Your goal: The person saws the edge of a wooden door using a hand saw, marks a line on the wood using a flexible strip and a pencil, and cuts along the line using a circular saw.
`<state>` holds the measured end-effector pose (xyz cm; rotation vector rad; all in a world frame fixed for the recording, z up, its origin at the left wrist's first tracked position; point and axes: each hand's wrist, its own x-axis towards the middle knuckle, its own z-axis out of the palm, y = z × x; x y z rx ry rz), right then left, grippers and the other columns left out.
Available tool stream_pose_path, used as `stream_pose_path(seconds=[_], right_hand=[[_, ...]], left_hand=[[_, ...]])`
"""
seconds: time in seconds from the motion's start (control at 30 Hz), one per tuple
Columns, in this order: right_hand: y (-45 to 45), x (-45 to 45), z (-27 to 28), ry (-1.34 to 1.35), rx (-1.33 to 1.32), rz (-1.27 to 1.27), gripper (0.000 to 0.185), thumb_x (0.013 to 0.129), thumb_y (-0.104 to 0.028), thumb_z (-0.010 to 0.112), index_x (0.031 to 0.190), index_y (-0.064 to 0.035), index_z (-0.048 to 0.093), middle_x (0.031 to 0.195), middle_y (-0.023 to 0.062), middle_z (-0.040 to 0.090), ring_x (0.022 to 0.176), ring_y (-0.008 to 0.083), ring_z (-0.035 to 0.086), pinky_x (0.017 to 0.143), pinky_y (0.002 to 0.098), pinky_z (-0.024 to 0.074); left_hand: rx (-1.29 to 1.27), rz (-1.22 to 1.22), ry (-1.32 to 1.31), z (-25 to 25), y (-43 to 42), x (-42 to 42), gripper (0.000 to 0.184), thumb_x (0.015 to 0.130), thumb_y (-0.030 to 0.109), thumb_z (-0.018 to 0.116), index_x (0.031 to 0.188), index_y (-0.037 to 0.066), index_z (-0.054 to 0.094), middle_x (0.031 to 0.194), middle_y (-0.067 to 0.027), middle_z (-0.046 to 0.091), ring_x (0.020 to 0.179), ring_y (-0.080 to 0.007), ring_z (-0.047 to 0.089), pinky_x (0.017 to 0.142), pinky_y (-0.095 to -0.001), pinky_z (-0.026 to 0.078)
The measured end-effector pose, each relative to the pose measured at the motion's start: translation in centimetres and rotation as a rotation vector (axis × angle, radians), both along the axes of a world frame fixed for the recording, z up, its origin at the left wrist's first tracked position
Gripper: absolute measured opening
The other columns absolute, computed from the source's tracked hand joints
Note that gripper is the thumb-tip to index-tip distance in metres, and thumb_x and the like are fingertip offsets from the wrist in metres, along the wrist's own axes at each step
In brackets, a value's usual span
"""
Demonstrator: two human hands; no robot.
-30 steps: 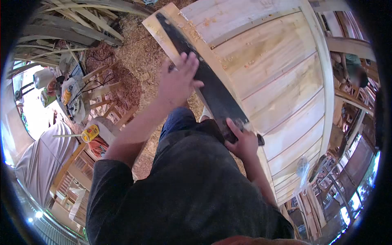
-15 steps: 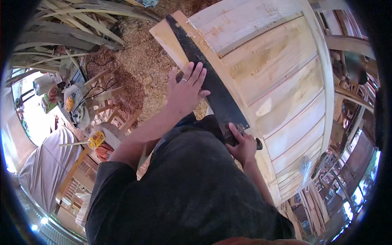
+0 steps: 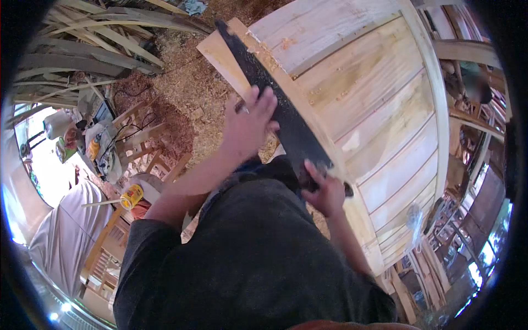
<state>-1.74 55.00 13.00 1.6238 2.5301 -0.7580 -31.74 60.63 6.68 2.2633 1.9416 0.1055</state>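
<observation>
A handsaw (image 3: 286,115) with a long dark blade lies along the pale edge board (image 3: 223,58) of a slatted wooden panel (image 3: 379,104). My right hand (image 3: 327,195) is closed around the dark handle at the saw's near end. On the middle of the blade's left edge, my left hand (image 3: 247,124) is slightly blurred, its fingers stretched out and apart. A small dark part shows beside its fingers; I cannot make out what it is. Curled shavings are scattered on the panel beside the blade.
Wood shavings (image 3: 181,82) cover the floor to the left. Curved wooden strips (image 3: 93,60) are piled at upper left. A yellow container (image 3: 131,197) and an orange power tool (image 3: 94,147) stand at left. A clear plastic bag (image 3: 413,220) hangs near the panel's right side.
The view has shifted slightly. My left hand's fingers have become blurred over the blade, and my right hand still grips the handle. The saw lies in nearly the same place.
</observation>
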Motion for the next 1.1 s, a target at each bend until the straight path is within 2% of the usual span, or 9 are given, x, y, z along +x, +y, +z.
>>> stream_pose_path(seconds=[0.07, 0.17, 0.27, 0.43, 0.57, 0.77, 0.87, 0.97, 1.1], right_hand=[[4.1, -4.3, 0.8, -0.127, -0.199, -0.039, 0.085, 0.068, -0.032, 0.082, 0.149, -0.0399, 0.055, 0.101, 0.0163, 0.074, 0.080, 0.0374, 0.072, 0.079, 0.0480, 0.0587], [6.8, -8.3, -0.4, -0.114, -0.171, -0.020, 0.084, 0.070, -0.037, 0.082, 0.149, -0.0401, 0.055, 0.098, 0.0172, 0.072, 0.082, 0.0366, 0.072, 0.077, 0.0474, 0.0583], [5.6, -7.3, 1.2, -0.170, -0.197, -0.033, 0.085, 0.075, -0.043, 0.077, 0.153, -0.0498, 0.044, 0.112, 0.0232, 0.068, 0.096, 0.0360, 0.072, 0.083, 0.0507, 0.0578], [0.4, 1.0, -0.4, 0.020, -0.069, 0.020, 0.085, 0.073, -0.042, 0.080, 0.151, -0.0499, 0.046, 0.117, 0.0202, 0.068, 0.095, 0.0370, 0.071, 0.084, 0.0496, 0.0578], [6.9, -6.3, 1.0, -0.165, -0.311, -0.040, 0.088, 0.071, -0.039, 0.083, 0.150, -0.0518, 0.046, 0.130, 0.0171, 0.068, 0.095, 0.0380, 0.071, 0.086, 0.0494, 0.0580], [1.6, -0.9, 0.5, -0.059, -0.096, -0.001, 0.088, 0.072, -0.041, 0.081, 0.151, -0.0518, 0.045, 0.106, 0.0181, 0.073, 0.081, 0.0394, 0.072, 0.079, 0.0493, 0.0597], [-0.4, 2.5, 1.4, -0.026, -0.200, 0.001, 0.084, 0.074, -0.044, 0.078, 0.151, -0.0515, 0.045, 0.103, 0.0179, 0.074, 0.079, 0.0391, 0.072, 0.078, 0.0492, 0.0600], [6.2, -3.9, 1.7, -0.197, -0.273, 0.030, 0.081, 0.075, -0.047, 0.077, 0.150, -0.0502, 0.047, 0.102, 0.0183, 0.074, 0.081, 0.0385, 0.072, 0.078, 0.0496, 0.0600], [11.0, -10.4, 0.5, -0.014, -0.137, 0.053, 0.080, 0.076, -0.048, 0.076, 0.151, -0.0469, 0.048, 0.092, 0.0196, 0.071, 0.081, 0.0393, 0.072, 0.078, 0.0504, 0.0587]], left_hand=[[-0.041, -0.001, 0.128, 0.0, 3.6, -3.5, 0.063, 0.102, 0.052, 0.049, 0.155, 0.020, 0.046, 0.165, -0.0004, 0.040, 0.155, -0.0265, 0.033, 0.117, -0.0661, 0.022], [0.052, 0.014, 0.039, -0.8, 6.7, -8.7, 0.064, 0.102, 0.053, 0.048, 0.155, 0.019, 0.046, 0.165, -0.0010, 0.040, 0.155, -0.0255, 0.032, 0.117, -0.0680, 0.022], [0.038, 0.062, 0.020, -1.3, 4.8, -6.2, 0.058, 0.103, 0.047, 0.051, 0.153, 0.018, 0.048, 0.164, -0.0044, 0.043, 0.153, -0.0264, 0.036, 0.117, -0.0643, 0.023], [-0.042, 0.002, -0.038, 0.9, 0.4, 0.5, 0.059, 0.103, 0.050, 0.048, 0.153, 0.018, 0.050, 0.165, -0.0021, 0.041, 0.154, -0.0260, 0.033, 0.116, -0.0663, 0.023], [0.037, 0.005, 0.086, -1.0, 5.6, -5.9, 0.059, 0.102, 0.054, 0.049, 0.150, 0.020, 0.054, 0.164, 0.0003, 0.042, 0.154, -0.0277, 0.031, 0.116, -0.0681, 0.022], [0.025, -0.034, -0.020, -1.2, 1.2, -2.0, 0.061, 0.099, 0.056, 0.052, 0.150, 0.023, 0.055, 0.164, 0.0030, 0.042, 0.155, -0.0247, 0.031, 0.116, -0.0686, 0.020], [-0.012, -0.036, -0.156, 0.3, -1.0, 0.8, 0.061, 0.100, 0.055, 0.052, 0.151, 0.022, 0.054, 0.166, 0.0027, 0.039, 0.154, -0.0239, 0.032, 0.117, -0.0685, 0.019], [-0.059, 0.041, 0.064, 0.1, 3.7, -3.9, 0.062, 0.100, 0.055, 0.052, 0.154, 0.023, 0.050, 0.167, 0.0030, 0.038, 0.155, -0.0249, 0.031, 0.118, -0.0686, 0.017], [-0.036, 0.144, 0.073, -0.5, 7.3, -10.9, 0.065, 0.103, 0.055, 0.048, 0.159, 0.023, 0.041, 0.169, 0.0041, 0.033, 0.156, -0.0263, 0.029, 0.116, -0.0703, 0.019]])
